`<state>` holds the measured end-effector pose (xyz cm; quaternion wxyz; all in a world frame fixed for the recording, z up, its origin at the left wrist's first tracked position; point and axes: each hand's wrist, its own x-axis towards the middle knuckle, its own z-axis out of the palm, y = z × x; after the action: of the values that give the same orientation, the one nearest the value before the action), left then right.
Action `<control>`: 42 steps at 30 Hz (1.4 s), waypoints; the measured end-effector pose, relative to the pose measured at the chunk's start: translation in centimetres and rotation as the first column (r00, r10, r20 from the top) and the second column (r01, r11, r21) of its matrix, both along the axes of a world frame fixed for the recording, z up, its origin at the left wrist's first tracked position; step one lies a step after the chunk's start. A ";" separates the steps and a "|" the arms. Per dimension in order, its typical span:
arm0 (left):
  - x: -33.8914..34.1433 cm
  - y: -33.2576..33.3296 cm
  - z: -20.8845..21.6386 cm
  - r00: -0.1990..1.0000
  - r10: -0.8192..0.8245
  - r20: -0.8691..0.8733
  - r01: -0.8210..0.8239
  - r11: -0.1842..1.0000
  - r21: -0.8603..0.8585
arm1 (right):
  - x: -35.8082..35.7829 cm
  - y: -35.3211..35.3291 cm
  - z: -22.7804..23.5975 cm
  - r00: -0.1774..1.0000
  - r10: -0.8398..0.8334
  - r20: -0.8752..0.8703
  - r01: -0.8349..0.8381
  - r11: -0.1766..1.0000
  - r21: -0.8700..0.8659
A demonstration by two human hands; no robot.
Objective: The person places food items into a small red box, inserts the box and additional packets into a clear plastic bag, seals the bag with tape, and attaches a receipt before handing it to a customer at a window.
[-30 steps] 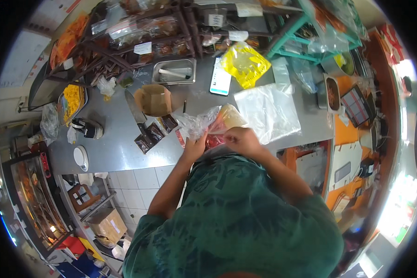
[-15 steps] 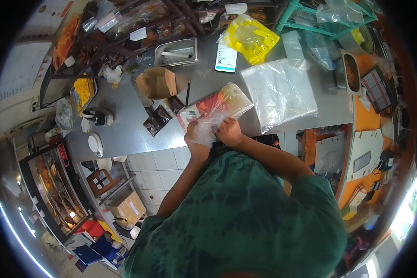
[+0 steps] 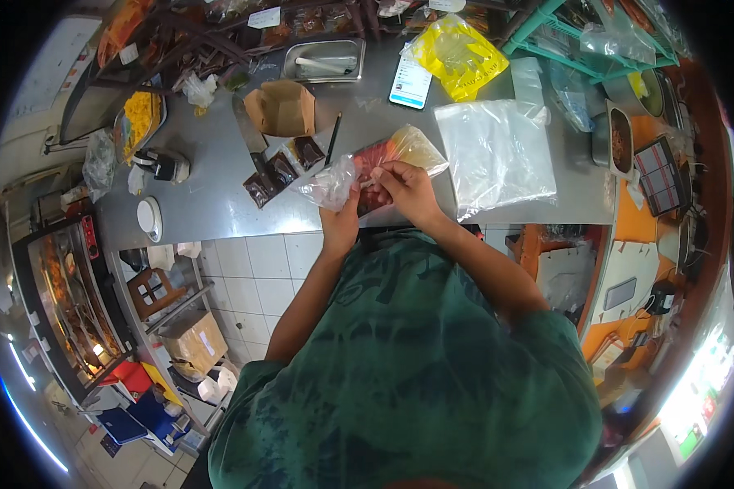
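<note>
A clear plastic bag surrounds a flat package with red, yellow and whitish areas, just over the near edge of the steel counter. The bag's loose end bunches up on the left. My left hand is closed on that bunched plastic from below. With fingers and thumb drawn together, my right hand pinches the bag near its middle. Left of the package lie several small dark sachets and a black pen. Behind them stands an open brown cardboard box.
On the right lies a stack of clear plastic bags. Farther back are a phone, a yellow plastic bag and a steel tray. A white round lid sits near the left front edge of the counter.
The bag's gathered end has swung from near my body toward the left. My right hand has moved up and over the package. The whole view has shifted slightly.
</note>
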<state>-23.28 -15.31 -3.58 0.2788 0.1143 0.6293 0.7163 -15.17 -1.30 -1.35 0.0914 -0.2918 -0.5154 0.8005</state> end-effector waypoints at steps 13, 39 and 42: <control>-0.1 -0.3 0.6 0.991 -0.076 -0.109 0.059 0.986 -0.157 | -0.6 2.5 -0.9 0.909 0.401 0.116 -0.368 0.639 0.675; -0.5 -0.2 0.4 0.997 -0.071 -0.043 0.068 0.995 -0.071 | -1.1 0.0 -1.2 0.996 0.041 0.079 -0.065 0.939 0.337; -0.2 -0.4 1.0 0.995 -0.058 0.075 0.062 0.997 -0.042 | -0.2 0.6 1.0 0.986 -0.168 -0.015 0.169 0.982 0.088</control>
<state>-23.52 -15.70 -2.61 0.3256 0.1006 0.6305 0.6974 -15.42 -0.72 -0.31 0.1735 -0.3271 -0.5236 0.7673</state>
